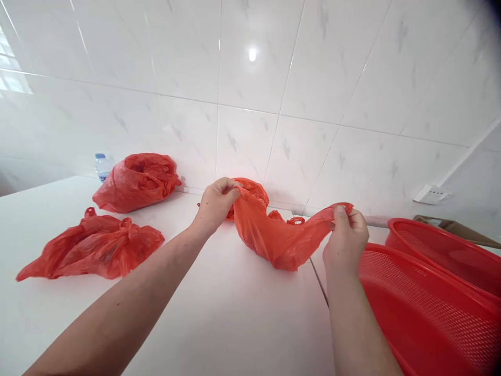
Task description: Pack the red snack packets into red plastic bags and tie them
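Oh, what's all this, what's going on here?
A person is holding a red plastic bag above a white table, pinching it with the left hand and the right hand, so it sags between them. To the left lie a crumpled red bag and, behind it, a bulging red bundle by a bottle. Two red baskets stand on the right.

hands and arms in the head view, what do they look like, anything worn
The left hand and right hand show no gloves or rings; the left forearm and right forearm show no sleeves, watch or bracelet.
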{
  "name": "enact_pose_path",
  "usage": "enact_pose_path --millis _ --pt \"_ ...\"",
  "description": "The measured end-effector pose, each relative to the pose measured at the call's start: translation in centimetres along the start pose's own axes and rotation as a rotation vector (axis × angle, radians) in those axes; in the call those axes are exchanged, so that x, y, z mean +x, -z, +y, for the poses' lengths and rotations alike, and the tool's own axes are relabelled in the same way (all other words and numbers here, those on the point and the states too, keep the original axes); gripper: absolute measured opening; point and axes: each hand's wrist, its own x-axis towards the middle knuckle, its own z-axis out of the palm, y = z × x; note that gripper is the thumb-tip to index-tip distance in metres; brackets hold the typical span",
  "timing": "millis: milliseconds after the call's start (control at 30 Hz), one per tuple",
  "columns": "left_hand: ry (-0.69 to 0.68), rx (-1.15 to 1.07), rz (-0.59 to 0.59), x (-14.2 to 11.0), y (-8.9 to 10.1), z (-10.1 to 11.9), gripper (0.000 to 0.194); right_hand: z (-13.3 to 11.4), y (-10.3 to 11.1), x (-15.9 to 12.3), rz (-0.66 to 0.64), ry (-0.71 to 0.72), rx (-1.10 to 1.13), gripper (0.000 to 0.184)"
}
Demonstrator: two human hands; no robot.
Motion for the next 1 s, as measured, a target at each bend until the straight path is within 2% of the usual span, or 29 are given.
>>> enact_pose_path --millis 100,233,367,467,600,733,867,933,1000 --pt "0.136 -0.105 -0.085 -0.7 0.6 0.3 0.01 1.1 0.4 0.1 0.072 -0.006 -0.122 0.021" --pt "0.228 -0.271 -0.15 -1.7 1.8 0.4 0.02 2.0 0.7 0.7 0.109 0.053 -0.194 0.024" --pt "0.307 -0.547 -0.161 -2.2 2.7 1.1 0.014 1.9 -0.4 1.2 0.08 0.092 -0.055 0.025" --pt "0.301 -0.614 -0.179 -2.4 2.7 1.4 0.023 1.9 -1.6 1.1 -0.052 -0.05 0.2 0.024" --pt "0.277 -0.568 -0.195 -2.4 2.2 1.4 0.02 2.0 -2.6 0.5 -0.167 -0.264 0.402 0.029" --pt "0.151 -0.41 -0.156 -2.3 1.4 1.5 0.022 1.0 -2.6 -0.2 -0.325 -0.325 0.484 0.041" --pt "-0.057 0.074 -0.07 -2.7 0.7 1.8 0.039 -1.1 -2.3 -1.6 -0.531 -0.352 0.366 0.043" --pt "-0.191 0.316 -0.047 -3.0 0.5 1.9 0.033 -2.2 -2.2 -2.4 -0.615 -0.388 0.249 0.037" --pt "-0.337 0.436 -0.066 -3.4 0.4 2.0 0.02 -3.1 -2.2 -3.2 -0.706 -0.441 0.13 0.04"
